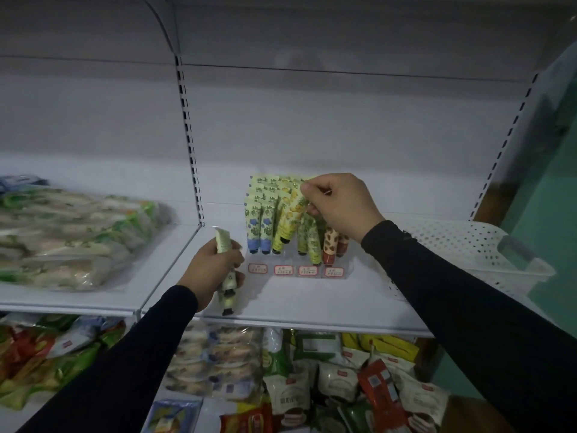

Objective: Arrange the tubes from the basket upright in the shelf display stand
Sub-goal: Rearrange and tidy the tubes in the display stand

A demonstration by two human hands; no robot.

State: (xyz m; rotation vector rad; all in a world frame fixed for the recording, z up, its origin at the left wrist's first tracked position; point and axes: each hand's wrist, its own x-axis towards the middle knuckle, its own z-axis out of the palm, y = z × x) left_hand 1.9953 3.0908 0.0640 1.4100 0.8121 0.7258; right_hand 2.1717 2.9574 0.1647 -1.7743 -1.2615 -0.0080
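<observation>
A clear tiered display stand (345, 271) sits on the white shelf (290, 304), filled with several upright tubes with blue, yellow, green and brown prints. My right hand (337, 204) pinches the crimped top of a yellow-print tube (288, 218) that leans in the stand's middle rows. To the left of the stand, my left hand (210, 271) grips pale green tubes (225, 273); one crimped end sticks up above my fist and black caps point down toward the shelf's front edge. A white perforated basket (468, 248) stands on the shelf at the right.
Bagged food in clear wrap (68, 235) lies on the neighbouring shelf at the left. Below the shelf, a lower level holds many snack packets (327, 379). A slotted upright (190, 145) divides the two shelf bays.
</observation>
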